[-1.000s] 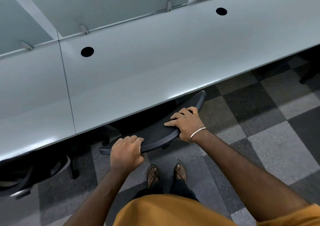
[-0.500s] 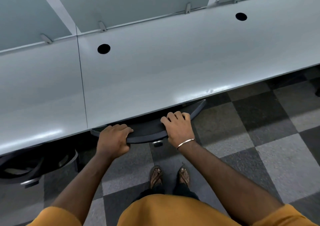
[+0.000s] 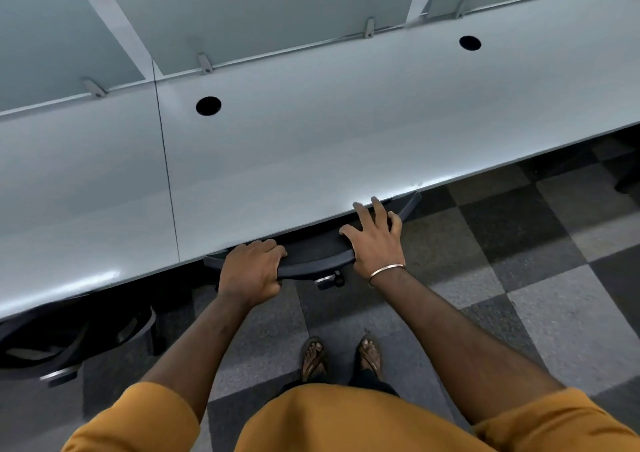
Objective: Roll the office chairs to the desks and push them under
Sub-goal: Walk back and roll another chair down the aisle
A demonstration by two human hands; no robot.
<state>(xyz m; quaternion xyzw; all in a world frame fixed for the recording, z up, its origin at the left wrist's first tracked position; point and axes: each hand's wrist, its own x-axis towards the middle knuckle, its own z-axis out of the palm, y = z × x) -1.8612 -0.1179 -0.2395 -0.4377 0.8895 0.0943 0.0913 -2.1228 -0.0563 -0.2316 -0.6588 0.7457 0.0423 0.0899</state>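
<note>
Head view, looking down. Pale grey surface (image 3: 346, 140) runs across the frame from lower left to upper right, made of two panels meeting at a thin seam (image 3: 166, 161). Two round black cable holes in it: one near the seam (image 3: 208, 106), one far right (image 3: 470, 43). Frosted divider panels (image 3: 277, 12) stand along the back edge, held by small metal brackets (image 3: 204, 63).

Chair (image 3: 311, 256): only the dark curved top of its back shows, sticking out just past the front edge of the surface; the rest is under the surface and hidden. A small part of its base (image 3: 327, 279) shows below the back.

Left hand (image 3: 251, 271): grip narrow, fingers curled over the top of the chair back, holding it. Right hand (image 3: 375, 240): grip wide, fingers spread and fairly straight, palm on the chair back, fingertips reaching the front edge of the surface. Thin metal bangle (image 3: 386, 270) on the right wrist.

Second chair (image 3: 69, 344) at lower left, mostly under the surface.

Floor (image 3: 519, 278): checkered carpet tiles in grey tones, open to the right of the arms. Feet in sandals (image 3: 341, 356) stand just behind the chair. Yellow-orange clothing (image 3: 346, 420) along the bottom edge
</note>
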